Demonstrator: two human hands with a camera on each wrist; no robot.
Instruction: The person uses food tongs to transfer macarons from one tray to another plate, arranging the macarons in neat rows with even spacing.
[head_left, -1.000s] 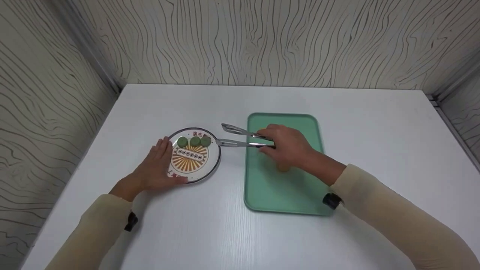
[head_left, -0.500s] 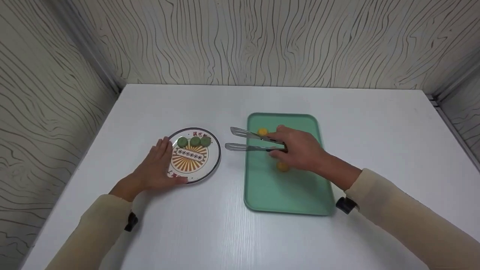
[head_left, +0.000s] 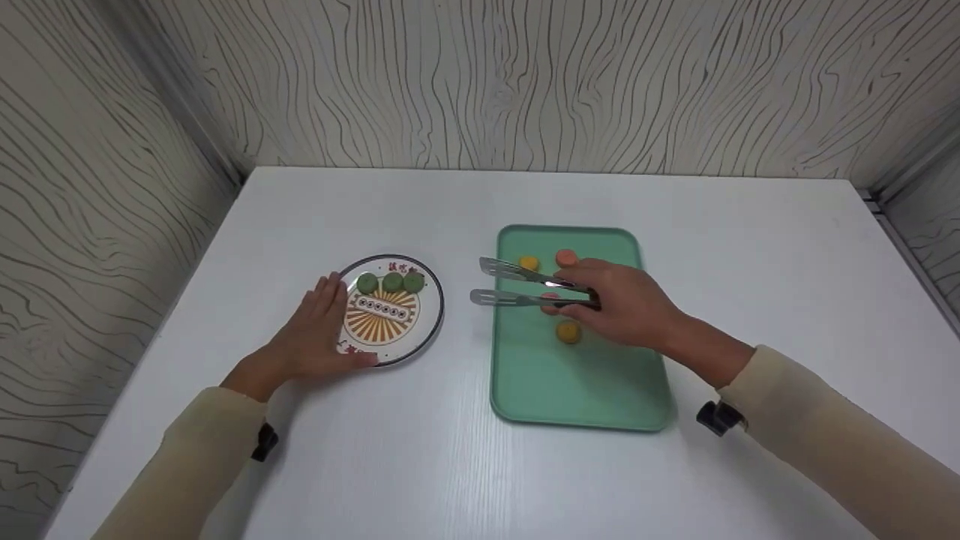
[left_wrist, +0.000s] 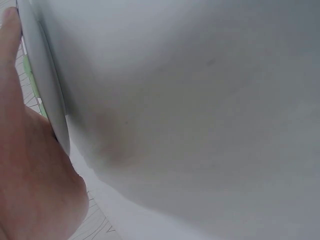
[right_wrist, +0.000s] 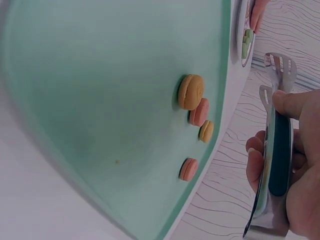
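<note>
Right hand (head_left: 626, 304) grips open metal tongs (head_left: 525, 285) above the green tray (head_left: 577, 390), macarons (right_wrist: 191, 92) beneath it. Left hand (head_left: 315, 334) rests flat, fingers straight, against the plate (head_left: 427, 330) rim.

Mint-green tray (head_left: 577, 390); orange and pink macarons (right_wrist: 191, 92); green macarons (head_left: 391, 282); orange sunburst plate (head_left: 431, 315); silver tongs (head_left: 517, 285), dark grip; white table (head_left: 420, 465).

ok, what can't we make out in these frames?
- Head view: one pink macaron mostly hidden behind the tongs and right hand.
- Head view: red lettering on the plate too small to read.
- Left wrist view: left hand and blurred table fill the frame; the green macarons are barely a sliver.
</note>
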